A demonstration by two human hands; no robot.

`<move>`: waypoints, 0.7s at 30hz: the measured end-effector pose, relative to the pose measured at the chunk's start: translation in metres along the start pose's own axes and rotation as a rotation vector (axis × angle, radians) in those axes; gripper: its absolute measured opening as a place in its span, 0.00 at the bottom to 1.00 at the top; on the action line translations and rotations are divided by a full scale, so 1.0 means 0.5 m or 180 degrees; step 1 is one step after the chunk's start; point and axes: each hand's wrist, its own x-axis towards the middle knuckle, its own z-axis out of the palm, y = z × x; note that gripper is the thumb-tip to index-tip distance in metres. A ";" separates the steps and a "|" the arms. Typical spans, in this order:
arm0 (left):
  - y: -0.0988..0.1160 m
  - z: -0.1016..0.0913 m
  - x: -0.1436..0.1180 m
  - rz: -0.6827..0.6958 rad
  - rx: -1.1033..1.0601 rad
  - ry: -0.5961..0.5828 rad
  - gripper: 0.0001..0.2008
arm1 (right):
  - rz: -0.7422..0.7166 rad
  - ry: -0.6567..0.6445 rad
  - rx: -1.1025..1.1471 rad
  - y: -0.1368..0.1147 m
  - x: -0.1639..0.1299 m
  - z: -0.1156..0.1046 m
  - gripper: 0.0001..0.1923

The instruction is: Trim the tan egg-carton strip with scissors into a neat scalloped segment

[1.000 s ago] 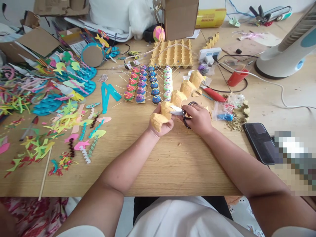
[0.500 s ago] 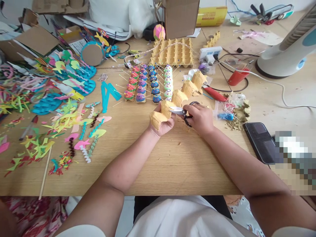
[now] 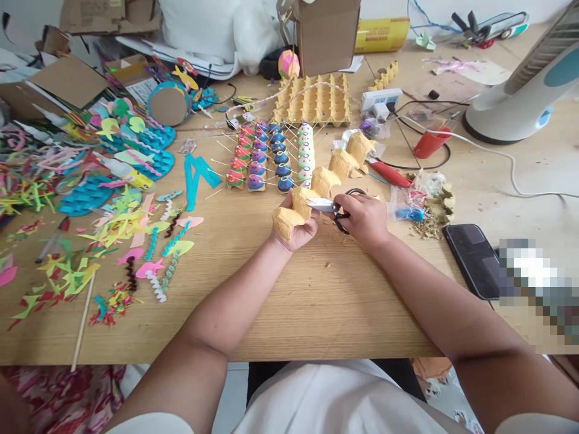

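A strip of yellow egg carton [image 3: 326, 181] with several bumps runs diagonally up and to the right. My left hand [image 3: 298, 234] holds it from below near its lower left end, the fingers partly hidden under the cardboard. In my right hand [image 3: 365, 220] is a pair of scissors [image 3: 322, 205] with black handles. The blades point left and lie against the strip's edge by the second bump; they look nearly together. Behind my hands stand painted egg-carton strips [image 3: 283, 158] in red, purple, blue and pale green, with pins sticking out of them.
An uncut egg tray [image 3: 312, 108] lies at the back. Coloured paper scraps [image 3: 108, 223] and a glue bottle [image 3: 131, 175] cover the left side. To the right are a red cup [image 3: 432, 141], a phone [image 3: 473, 260], a power strip [image 3: 381, 99], cables and a white fan [image 3: 511, 102].
The view has shifted slightly. My hands keep the same hold on the egg-carton strip and scissors, with the blades still at nearly the same spot.
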 end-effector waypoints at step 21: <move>-0.001 0.034 -0.007 0.0343 0.0397 0.0266 0.22 | 0.0839 -0.0113 0.1544 -0.033 0.003 -0.005 0.22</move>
